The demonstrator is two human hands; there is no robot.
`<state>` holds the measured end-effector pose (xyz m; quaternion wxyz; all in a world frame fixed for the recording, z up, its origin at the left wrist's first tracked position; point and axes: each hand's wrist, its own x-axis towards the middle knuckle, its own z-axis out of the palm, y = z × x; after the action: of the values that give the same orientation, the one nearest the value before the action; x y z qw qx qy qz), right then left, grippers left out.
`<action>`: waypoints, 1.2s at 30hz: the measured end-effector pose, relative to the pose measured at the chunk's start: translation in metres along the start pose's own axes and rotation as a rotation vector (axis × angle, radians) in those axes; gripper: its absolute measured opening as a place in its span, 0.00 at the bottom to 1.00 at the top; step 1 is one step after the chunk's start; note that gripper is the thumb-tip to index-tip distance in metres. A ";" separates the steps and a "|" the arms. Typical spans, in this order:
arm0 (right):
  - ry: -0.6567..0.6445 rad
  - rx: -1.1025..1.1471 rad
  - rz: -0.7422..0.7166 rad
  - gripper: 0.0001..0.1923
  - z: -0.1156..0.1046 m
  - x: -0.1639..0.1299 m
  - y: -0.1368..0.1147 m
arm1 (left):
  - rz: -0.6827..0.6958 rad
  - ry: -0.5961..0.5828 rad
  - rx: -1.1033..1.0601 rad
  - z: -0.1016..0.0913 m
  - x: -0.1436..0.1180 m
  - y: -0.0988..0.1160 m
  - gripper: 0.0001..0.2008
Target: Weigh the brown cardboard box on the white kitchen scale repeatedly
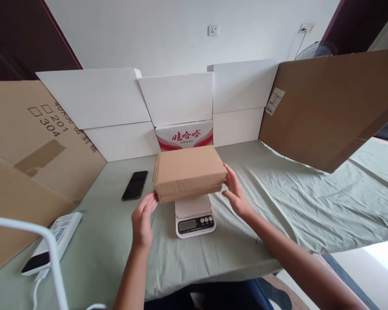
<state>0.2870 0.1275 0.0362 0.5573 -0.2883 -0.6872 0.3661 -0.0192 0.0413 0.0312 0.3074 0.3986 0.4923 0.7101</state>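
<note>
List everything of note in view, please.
box: 1, brown, centre
scale: 1, white, below box
phone: 1, black, left
slim device: 1, white-black, left
bent tube: 1, white, left
cardboard sheets: 2, brown, sides
panels: 5, white, back
carton: 1, white-red, back
cloth: 1, green, underneath
sockets: 2, white, wall
fan: 1, grey, right
dark surfaces: 2, maroon, upper corners
clothing: 1, navy, bottom
left hand: 1, bare, at box
right hand: 1, bare, at box

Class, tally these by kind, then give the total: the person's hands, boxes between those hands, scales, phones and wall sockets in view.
Left hand plus right hand: 2
Box: 1
Scale: 1
Phone: 1
Wall sockets: 2
Total: 7
</note>
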 end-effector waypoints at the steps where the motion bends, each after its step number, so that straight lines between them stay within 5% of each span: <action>1: 0.017 0.014 0.011 0.41 0.002 0.015 0.003 | -0.003 -0.018 0.004 0.010 0.018 0.003 0.27; 5: 0.074 0.044 0.070 0.44 0.019 0.073 0.036 | -0.064 -0.033 0.010 0.049 0.085 -0.013 0.22; 8: 0.105 0.062 0.134 0.46 0.031 0.088 0.069 | -0.185 0.041 -0.014 0.063 0.106 -0.042 0.19; 12: 0.062 0.058 0.209 0.47 0.031 0.080 0.093 | -0.228 0.093 -0.012 0.057 0.108 -0.066 0.14; 20: 0.253 -0.023 0.316 0.50 -0.001 0.073 0.102 | -0.149 0.248 -0.071 0.021 0.114 -0.059 0.18; 30: 0.023 0.145 0.269 0.53 0.028 0.071 0.100 | -0.268 0.037 -0.028 0.053 0.097 -0.067 0.23; 36: 0.029 0.142 0.273 0.55 0.025 0.072 0.096 | -0.234 0.070 0.038 0.052 0.099 -0.070 0.22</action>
<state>0.2459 0.2347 -0.0060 0.5313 -0.3442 -0.6057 0.4821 -0.0202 0.1698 0.0011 0.3631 0.3190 0.5593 0.6735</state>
